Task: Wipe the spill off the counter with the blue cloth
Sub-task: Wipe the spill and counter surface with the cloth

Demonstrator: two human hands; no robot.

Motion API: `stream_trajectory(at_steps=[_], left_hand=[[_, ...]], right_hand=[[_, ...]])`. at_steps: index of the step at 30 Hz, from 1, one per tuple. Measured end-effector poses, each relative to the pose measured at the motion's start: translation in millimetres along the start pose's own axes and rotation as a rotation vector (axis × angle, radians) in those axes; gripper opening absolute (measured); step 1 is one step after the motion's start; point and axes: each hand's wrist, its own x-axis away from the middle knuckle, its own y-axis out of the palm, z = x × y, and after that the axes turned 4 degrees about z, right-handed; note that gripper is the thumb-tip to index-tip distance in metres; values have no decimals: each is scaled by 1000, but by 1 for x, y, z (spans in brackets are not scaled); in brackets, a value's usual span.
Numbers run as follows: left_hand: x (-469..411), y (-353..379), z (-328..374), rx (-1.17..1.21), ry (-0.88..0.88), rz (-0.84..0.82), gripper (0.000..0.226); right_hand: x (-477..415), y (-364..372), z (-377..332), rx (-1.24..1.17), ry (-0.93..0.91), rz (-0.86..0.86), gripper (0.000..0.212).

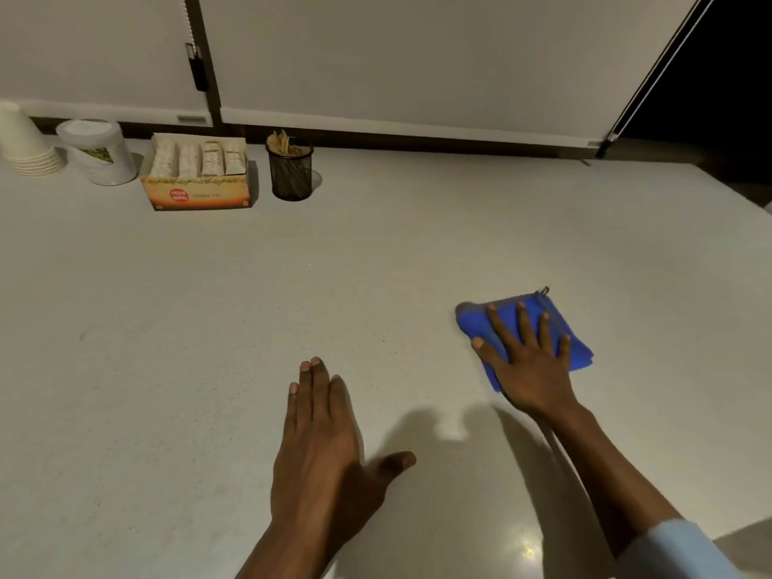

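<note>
A folded blue cloth (574, 344) lies flat on the pale counter (209, 328), right of centre. My right hand (528, 361) presses on top of it, palm down with fingers spread. My left hand (319, 445) rests flat on the bare counter nearer to me, fingers together, thumb out to the right, holding nothing. No spill stands out on the speckled surface; only a small glossy glint (528, 549) shows near my right forearm.
Along the back left stand a stack of paper cups (25, 144), a white tub (98, 150), a cardboard box of sachets (196, 173) and a black mesh holder of stirrers (291, 169). White cabinet doors (397, 60) rise behind. The counter's right edge (752, 211) drops into darkness.
</note>
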Motion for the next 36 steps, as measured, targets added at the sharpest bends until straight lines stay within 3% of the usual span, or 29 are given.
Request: stream_trajectory(at_steps=[3,5,8,10,12,16,20,22,25,27,29,33,36], left_hand=[[3,8,14,-26,36,-21,143],[3,15,21,-41,23,-41,143],[1,20,21,-44,-6,-49,147],[-1,22,19,-42,-4,-46,150],[1,23,19,-34,8,-30,152],[7,24,18,-37,26,-3,150],[8,24,18,19,49,37,145],[7,25,20,57,57,56,140],[1,26,33,89,41,112,130],[-2,25,39,94,10,128,129],[-3,26,41,89,-16,116,131],[-1,32,42,75,-39,118,128],[1,33,42,84,-54,132,126]], right_hand=[[-14,5,-28,-11,44,-17,74],[1,19,-47,10,-73,-27,73],[50,40,-51,12,-341,110,72],[64,42,-35,-25,-410,154,68],[46,35,-9,7,-353,150,68],[-33,8,24,-11,-45,36,72],[-82,8,1,15,-9,39,75],[-79,17,-23,26,-86,47,74],[-46,31,-44,55,-372,76,75],[-19,37,-38,78,-585,129,74],[-13,35,-16,92,-656,142,70],[-80,8,25,65,-387,39,75],[-134,-2,15,44,-248,9,75]])
